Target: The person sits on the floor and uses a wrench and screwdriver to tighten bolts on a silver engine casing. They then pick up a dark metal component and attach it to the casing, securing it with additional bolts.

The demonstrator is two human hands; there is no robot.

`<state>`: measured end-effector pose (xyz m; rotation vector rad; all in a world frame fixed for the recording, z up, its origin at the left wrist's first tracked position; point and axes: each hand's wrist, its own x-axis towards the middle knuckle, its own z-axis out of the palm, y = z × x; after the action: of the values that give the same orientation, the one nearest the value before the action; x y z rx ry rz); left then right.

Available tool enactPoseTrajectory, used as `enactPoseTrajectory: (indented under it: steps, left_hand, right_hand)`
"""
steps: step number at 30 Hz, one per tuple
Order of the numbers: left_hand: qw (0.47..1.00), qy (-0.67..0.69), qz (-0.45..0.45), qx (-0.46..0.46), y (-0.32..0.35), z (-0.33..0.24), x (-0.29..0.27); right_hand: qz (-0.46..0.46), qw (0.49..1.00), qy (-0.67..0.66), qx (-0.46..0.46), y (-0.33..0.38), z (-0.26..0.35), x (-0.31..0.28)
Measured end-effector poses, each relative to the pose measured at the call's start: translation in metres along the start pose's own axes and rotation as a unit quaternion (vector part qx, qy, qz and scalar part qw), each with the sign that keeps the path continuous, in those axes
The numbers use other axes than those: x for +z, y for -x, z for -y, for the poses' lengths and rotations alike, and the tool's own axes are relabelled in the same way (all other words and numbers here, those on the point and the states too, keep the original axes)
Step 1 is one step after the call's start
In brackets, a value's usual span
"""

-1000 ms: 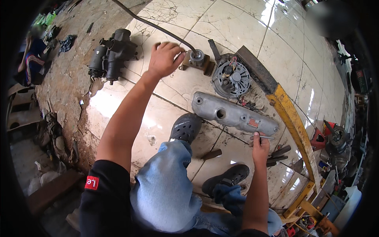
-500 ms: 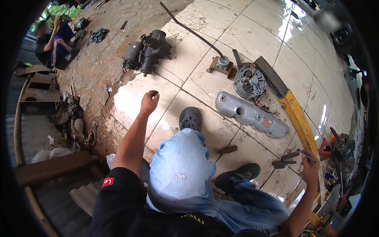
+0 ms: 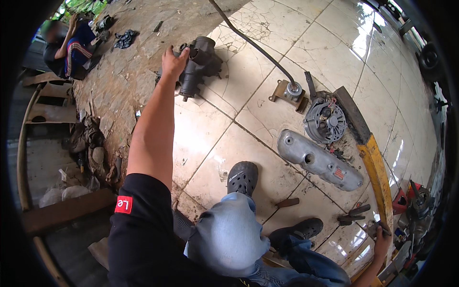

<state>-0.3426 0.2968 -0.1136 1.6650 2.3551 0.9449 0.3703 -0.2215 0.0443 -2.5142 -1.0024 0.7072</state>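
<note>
My left hand (image 3: 176, 62) reaches far forward. Its fingers are around the near-left cylinder of a dark, greasy cast-metal machine part (image 3: 205, 60), which lies where the tiles meet the dirt. Much of that cylinder is hidden under the hand. Low on the right, my right hand (image 3: 381, 235) is closed on a small dark flat bar (image 3: 385, 231), partly covered by the fingers. Beside it on the tiles lie several similar dark bars (image 3: 353, 215). A silver valve cover (image 3: 320, 160) and an alternator (image 3: 326, 120) rest in front of me.
A long bent lever (image 3: 253, 43) rises from a brass-coloured bracket (image 3: 289, 93). A yellow and dark metal beam (image 3: 376, 165) curves along the right. Another dark piece (image 3: 288, 203) lies between my shoes. At far left a person (image 3: 71, 50) sits; tools and parts (image 3: 416, 205) crowd the right edge.
My left hand has moved forward from over the tiles onto the dark machine part, and its fingers have come around it. The right hand stays low at the right with the bar. The view has shifted.
</note>
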Motion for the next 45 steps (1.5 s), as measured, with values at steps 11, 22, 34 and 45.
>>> enactPoseTrajectory:
  steps: [11,22,34,45]
  left_hand:
    - [0.987,-0.106,0.113,0.046,-0.021,-0.002,0.014]
    - [0.99,0.02,0.075,0.119,0.082,-0.011,-0.011]
    - [0.981,0.08,0.118,0.13,0.202,-0.027,-0.044]
    - [0.964,0.115,0.205,0.125,0.266,-0.009,-0.087]
  right_hand:
    - [-0.014,0.997,0.033,0.064,-0.022,0.0,-0.013]
    - [0.013,1.0,-0.011,0.007,-0.039,0.007,-0.007]
    - [0.012,0.999,-0.002,-0.031,-0.032,0.047,0.002]
    - [0.018,0.998,0.004,-0.056,-0.035,0.034,0.007]
